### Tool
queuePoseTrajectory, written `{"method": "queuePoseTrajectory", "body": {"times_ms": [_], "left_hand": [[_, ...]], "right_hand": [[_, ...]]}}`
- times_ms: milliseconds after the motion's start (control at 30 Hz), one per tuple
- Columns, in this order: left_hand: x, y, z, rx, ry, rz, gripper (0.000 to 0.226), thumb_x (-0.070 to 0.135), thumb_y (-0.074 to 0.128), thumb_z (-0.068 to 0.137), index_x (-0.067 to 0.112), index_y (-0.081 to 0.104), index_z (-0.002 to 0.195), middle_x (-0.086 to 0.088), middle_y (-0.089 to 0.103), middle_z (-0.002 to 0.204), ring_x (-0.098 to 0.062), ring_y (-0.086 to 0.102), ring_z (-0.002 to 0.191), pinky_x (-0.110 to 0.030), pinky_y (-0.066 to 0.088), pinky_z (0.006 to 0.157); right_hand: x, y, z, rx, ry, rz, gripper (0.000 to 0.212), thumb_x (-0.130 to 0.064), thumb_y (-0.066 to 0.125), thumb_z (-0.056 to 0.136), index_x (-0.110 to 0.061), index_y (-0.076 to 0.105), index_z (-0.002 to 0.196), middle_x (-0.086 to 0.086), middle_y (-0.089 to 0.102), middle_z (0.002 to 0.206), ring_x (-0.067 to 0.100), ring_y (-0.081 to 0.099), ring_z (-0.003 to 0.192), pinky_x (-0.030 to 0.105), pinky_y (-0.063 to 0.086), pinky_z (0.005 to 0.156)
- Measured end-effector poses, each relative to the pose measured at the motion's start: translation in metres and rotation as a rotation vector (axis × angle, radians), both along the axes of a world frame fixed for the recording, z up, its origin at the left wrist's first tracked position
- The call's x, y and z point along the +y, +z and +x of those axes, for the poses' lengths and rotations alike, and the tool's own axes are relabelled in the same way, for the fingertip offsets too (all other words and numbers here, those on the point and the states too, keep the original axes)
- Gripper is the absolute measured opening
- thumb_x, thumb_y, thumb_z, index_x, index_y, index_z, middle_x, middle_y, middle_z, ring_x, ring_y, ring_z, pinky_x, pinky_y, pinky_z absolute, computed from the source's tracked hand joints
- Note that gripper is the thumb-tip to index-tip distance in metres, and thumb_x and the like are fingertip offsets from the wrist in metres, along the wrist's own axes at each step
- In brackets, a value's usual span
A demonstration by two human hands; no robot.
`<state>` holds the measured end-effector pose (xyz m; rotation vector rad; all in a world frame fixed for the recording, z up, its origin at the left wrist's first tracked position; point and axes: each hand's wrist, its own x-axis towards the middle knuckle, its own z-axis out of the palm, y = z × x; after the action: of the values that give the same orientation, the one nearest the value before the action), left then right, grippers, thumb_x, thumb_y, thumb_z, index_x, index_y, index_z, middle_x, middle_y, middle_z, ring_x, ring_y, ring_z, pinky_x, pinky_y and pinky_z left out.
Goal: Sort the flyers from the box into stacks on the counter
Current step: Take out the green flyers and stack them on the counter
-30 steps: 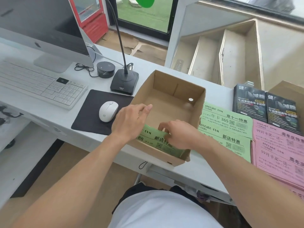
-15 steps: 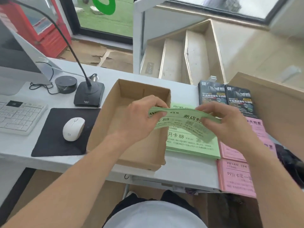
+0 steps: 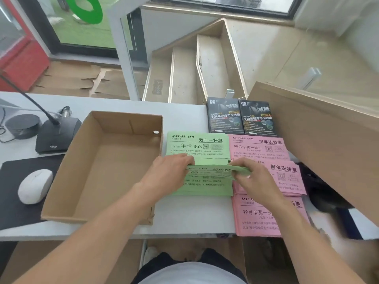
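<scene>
Green flyers [image 3: 211,171], a thin bundle of them, are being held between both hands at the centre of the frame, just above the nearer green stack [image 3: 203,188] lying on the white worktop [image 3: 184,218]. The left hand [image 3: 170,173] is pinching the bundle's left end, and the right hand [image 3: 253,177] is pinching its right end with fingers curled over the top edge. The held sheets are blurred, though "新店特" can be made out along the top.

Above it in the frame, the farther green stack [image 3: 196,144] is reading "AVOCADO · GYM", "双十一特惠" and "年卡 365". To the right, three pink stacks are lying in a column: the top one [image 3: 258,147] showing "AVOCADO · GYM", "周年庆特惠" and "99月卡买一送一", the middle one [image 3: 287,177] showing "周年庆特惠", and the lowest [image 3: 258,218] showing "99月卡买一送" partly under the right forearm. At the upper centre right, two black flyer stacks [image 3: 240,116] are sitting side by side, printed with "减脂" and "牛油果健身年卡活动".

The cardboard box [image 3: 98,171] is lying open at the left centre, just beside the green stacks, with bare cardboard showing inside. Further left, a white mouse [image 3: 34,185] is resting on a black mouse pad [image 3: 12,181], and a black microphone base [image 3: 57,134] is standing near a round black puck [image 3: 21,126] at the left edge of the frame.
</scene>
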<state>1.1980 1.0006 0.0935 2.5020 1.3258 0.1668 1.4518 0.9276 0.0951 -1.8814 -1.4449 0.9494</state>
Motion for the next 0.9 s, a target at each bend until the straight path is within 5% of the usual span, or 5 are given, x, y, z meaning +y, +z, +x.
{"method": "queuePoseTrajectory", "body": {"times_ms": [267,433,667,800,900], "left_hand": [[0.042,0.026,0.024,-0.09,0.197,0.051,0.059,-0.005,0.053,0.09,0.026,0.046,0.14,0.003,0.06,0.126,-0.027,0.063,0.098,-0.041,0.048,0.075],[0.107,0.035,0.054,0.099,0.218,-0.031,0.06,-0.015,0.045,0.083,0.011,0.049,0.137,-0.012,0.052,0.124,-0.034,0.06,0.102,-0.048,0.054,0.085],[0.133,0.004,0.059,0.332,0.22,-0.189,0.039,-0.007,0.042,0.084,0.002,0.055,0.119,-0.016,0.05,0.121,-0.03,0.048,0.097,-0.039,0.047,0.08],[0.135,-0.015,0.058,0.394,0.225,-0.269,0.052,0.006,0.045,0.084,0.006,0.046,0.136,-0.015,0.047,0.128,-0.034,0.044,0.121,-0.047,0.045,0.1],[0.133,-0.02,0.059,0.39,0.189,-0.308,0.069,0.01,0.05,0.085,0.013,0.033,0.152,-0.013,0.042,0.147,-0.033,0.035,0.139,-0.052,0.038,0.11]], "right_hand": [[0.061,0.018,0.015,0.048,-0.084,0.011,0.029,-0.01,0.061,0.098,-0.031,0.056,0.118,-0.011,0.066,0.106,0.003,0.064,0.092,0.016,0.049,0.055],[0.127,0.007,0.016,0.072,-0.094,-0.1,0.035,-0.005,0.063,0.096,-0.028,0.056,0.121,-0.003,0.064,0.117,0.01,0.066,0.095,0.03,0.064,0.071],[0.145,-0.022,0.014,-0.104,-0.007,-0.17,0.055,-0.009,0.071,0.092,-0.025,0.051,0.14,-0.001,0.057,0.133,0.015,0.063,0.103,0.032,0.056,0.088],[0.138,-0.031,0.017,-0.205,-0.059,-0.127,0.072,-0.013,0.079,0.086,-0.024,0.044,0.149,0.003,0.045,0.149,0.023,0.054,0.128,0.039,0.043,0.111],[0.131,-0.038,0.019,-0.183,-0.098,-0.163,0.076,-0.006,0.071,0.088,-0.023,0.038,0.154,0.008,0.048,0.148,0.026,0.057,0.125,0.04,0.049,0.106]]}}
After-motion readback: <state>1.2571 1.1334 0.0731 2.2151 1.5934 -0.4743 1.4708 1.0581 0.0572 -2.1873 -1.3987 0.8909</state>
